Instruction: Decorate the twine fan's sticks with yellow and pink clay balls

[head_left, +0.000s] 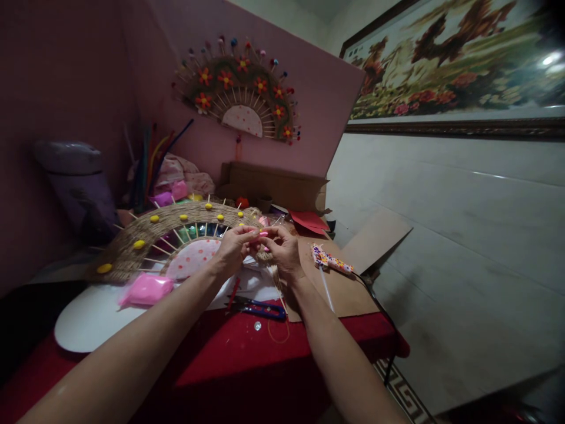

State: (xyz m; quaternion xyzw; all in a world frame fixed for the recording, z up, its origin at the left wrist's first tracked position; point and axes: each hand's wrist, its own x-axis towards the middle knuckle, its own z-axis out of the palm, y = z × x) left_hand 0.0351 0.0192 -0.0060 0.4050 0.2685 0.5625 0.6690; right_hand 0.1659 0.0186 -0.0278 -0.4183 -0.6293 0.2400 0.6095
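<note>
Both hands meet over the right end of a twine-wrapped, fan-shaped craft (170,222). Pinched between the fingertips of my left hand (238,244) and my right hand (282,247) is a small piece of pink modelling clay (263,234). Yellow clay ovals (154,218) dot the fan's band, and its inner half-circle is white with pink dots (194,258). Left of my left hand lies a bag of pink clay (148,289). Below the hands are blue-handled scissors (262,309), partly over white material.
A patterned glue gun (331,259) lies on brown cardboard (353,294) at the right, its cord running over the table edge. Red sheets (309,221) sit behind it. A finished-looking flowered fan (238,94) hangs on the pink board. A purple container (77,185) stands left.
</note>
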